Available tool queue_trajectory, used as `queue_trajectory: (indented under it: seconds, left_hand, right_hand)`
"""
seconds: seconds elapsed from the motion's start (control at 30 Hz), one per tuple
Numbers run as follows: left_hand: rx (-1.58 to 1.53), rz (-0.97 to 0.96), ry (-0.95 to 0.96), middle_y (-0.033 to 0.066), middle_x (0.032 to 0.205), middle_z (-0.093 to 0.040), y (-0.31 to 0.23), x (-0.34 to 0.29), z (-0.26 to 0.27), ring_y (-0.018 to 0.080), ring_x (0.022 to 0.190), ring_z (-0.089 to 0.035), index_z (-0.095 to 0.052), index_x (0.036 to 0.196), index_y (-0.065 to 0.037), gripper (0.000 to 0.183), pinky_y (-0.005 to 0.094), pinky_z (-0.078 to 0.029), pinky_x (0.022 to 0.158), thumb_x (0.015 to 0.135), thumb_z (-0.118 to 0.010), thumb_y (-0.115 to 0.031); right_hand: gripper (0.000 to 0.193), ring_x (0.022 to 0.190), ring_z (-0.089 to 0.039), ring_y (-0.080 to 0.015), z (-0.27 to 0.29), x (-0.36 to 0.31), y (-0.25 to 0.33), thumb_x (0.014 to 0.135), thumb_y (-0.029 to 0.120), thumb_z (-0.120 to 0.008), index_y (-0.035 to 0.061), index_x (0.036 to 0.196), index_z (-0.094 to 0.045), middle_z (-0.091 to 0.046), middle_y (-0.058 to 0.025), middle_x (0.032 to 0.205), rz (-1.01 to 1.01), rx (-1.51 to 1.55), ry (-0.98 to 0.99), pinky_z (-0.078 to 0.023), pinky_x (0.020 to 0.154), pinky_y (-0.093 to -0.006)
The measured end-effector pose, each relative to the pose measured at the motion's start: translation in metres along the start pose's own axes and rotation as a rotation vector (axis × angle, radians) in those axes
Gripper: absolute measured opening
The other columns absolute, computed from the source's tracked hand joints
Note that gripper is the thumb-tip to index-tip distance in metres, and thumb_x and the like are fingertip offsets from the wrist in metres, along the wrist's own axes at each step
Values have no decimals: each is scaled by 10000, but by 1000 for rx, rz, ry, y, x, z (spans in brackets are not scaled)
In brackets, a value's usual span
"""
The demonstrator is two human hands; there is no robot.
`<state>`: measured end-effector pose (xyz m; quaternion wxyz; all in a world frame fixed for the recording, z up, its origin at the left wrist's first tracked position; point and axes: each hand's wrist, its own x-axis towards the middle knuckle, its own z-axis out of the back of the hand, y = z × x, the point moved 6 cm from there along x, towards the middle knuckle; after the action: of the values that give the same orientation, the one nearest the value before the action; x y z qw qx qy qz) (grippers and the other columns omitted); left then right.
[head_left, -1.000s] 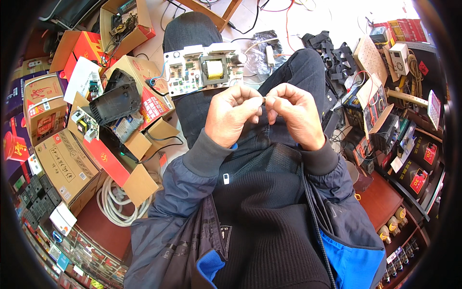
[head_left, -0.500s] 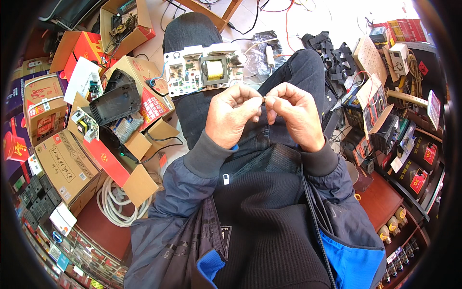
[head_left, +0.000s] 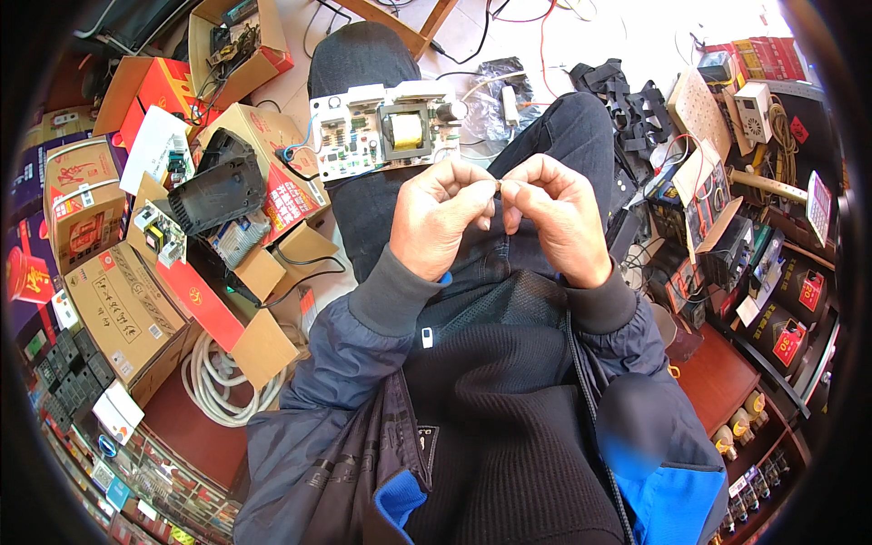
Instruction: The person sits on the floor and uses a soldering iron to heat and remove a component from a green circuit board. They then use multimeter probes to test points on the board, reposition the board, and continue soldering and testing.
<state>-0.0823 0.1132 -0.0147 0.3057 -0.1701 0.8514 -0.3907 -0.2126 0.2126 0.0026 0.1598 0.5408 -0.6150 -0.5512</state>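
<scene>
Above my lap, my left hand (head_left: 443,216) and my right hand (head_left: 561,216) meet at the fingertips. Both are closed in a pinch. Between them sits a tiny dark thing (head_left: 497,188), too small to name. Just beyond my left hand, a circuit board (head_left: 338,163) lies across my thigh. It carries a transformer with yellow winding (head_left: 406,132), and other small parts. Neither hand touches the board. A blue wire (head_left: 298,147) runs off its left side.
Opened cardboard boxes (head_left: 241,136) crowd the left, with a black plastic housing (head_left: 218,195) on them. A white coiled hose (head_left: 213,386) lies below. A clear plastic bag (head_left: 495,100) and black straps (head_left: 627,109) lie on the floor ahead. Boxes and a hammer-like handle (head_left: 767,184) stand right.
My hands stay almost in the same place, fingertips still together. The circuit board and the things around have not visibly moved.
</scene>
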Motion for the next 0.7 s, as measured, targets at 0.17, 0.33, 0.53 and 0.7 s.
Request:
queue_trajectory:
  seconds: [0.17,0.33,0.53,0.7]
  left_hand:
    - [27,27,-23,89,972,-739,-9,-8,8,124,804,-664,-731,1204,47,222,262,-548,774,1039,-670,-87]
    - [230,-306,-163,71,1063,-738,-62,-43,31,101,910,-673,-732,1208,30,216,257,-549,858,1013,-641,45]
    - [1193,-817,-276,173,1384,-630,-143,-43,44,345,1228,-658,-697,1343,-48,604,421,-541,1054,761,-858,-37]
    - [1655,-667,27,204,1597,-486,-144,-3,41,445,1532,-410,-485,1617,-132,1122,570,-330,1271,630,-1006,-248]
  right_hand:
    - [105,728,-654,-136,1,5,4,1062,86,-673,-5,1011,-680,-695,-70,842,3,25,-41,-540,692,-291]
    - [121,700,-622,-111,-7,16,3,1063,108,-697,-2,1012,-687,-680,-42,813,37,-17,-77,-516,674,-276]
    - [180,714,-561,-24,-22,44,-17,1054,175,-779,5,1053,-720,-666,38,841,58,-107,-155,-463,651,-194]
    - [178,759,-576,-18,-32,50,-22,1055,166,-776,-4,1050,-724,-685,31,870,139,-109,-187,-470,670,-196]
